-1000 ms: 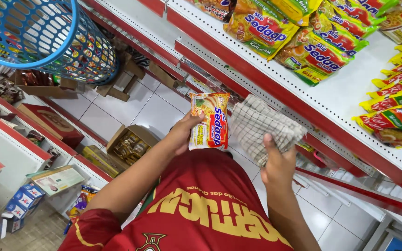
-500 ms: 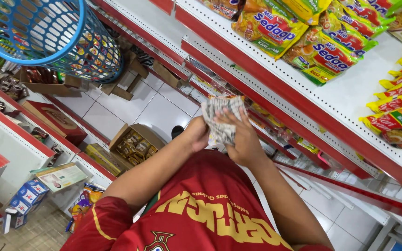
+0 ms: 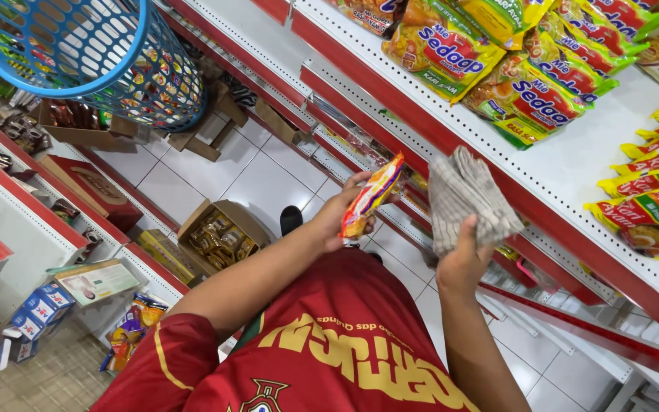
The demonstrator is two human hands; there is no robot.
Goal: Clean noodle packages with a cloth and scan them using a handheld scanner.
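Note:
My left hand (image 3: 335, 220) is shut on an orange and yellow instant noodle packet (image 3: 372, 195), held edge-on in front of my chest. My right hand (image 3: 463, 259) grips a crumpled grey checked cloth (image 3: 467, 197) just right of the packet, a small gap between them. Both are raised beside the red edge of a white perforated shelf (image 3: 573, 164). On that shelf lie several noodle packets (image 3: 490, 72) in yellow, green and red wrappers.
A blue plastic basket (image 3: 78, 53) hangs at the top left. An open cardboard box (image 3: 219, 229) of goods stands on the white tiled floor below. Red and white shelves (image 3: 9, 221) on the left carry small blue boxes (image 3: 36, 317) and other goods.
A second ago the packet faced me with the cloth beside it. Then the cloth was pressed over the packet. Now my hands are apart and the packet is turned edge-on.

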